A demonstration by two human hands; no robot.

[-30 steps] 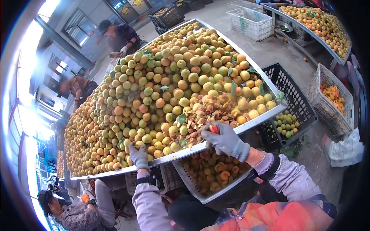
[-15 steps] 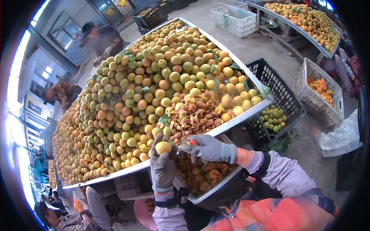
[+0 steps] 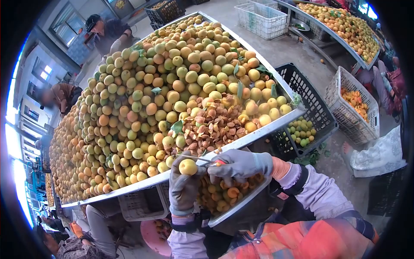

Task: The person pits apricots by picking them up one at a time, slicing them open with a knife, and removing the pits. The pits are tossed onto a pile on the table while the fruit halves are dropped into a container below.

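My left hand (image 3: 183, 190), in a grey glove, has its fingers closed around a yellow apricot (image 3: 188, 167). The gloved right hand (image 3: 241, 165) grips a small knife (image 3: 219, 162) by its red handle. Its thin blade points left, just above the apricot. Both hands are in front of a white-rimmed table (image 3: 161, 178) heaped with whole apricots (image 3: 142, 116). Reddish-brown pits (image 3: 217, 123) lie in a pile at the near edge, beyond my right hand. Under my hands, a crate (image 3: 241, 206) holds apricots, some of them cut open with orange flesh.
A black crate (image 3: 312, 97) with green fruit stands at the right, near a white crate (image 3: 358, 125) of orange fruit pieces. A pink basin (image 3: 151, 241) sits low at the left. Other people work at the left, one (image 3: 108, 34) behind the heap.
The knife blade now shows, extended left over the apricot. My right hand has shifted slightly. The view has moved a little, and the person behind the heap is more upright.
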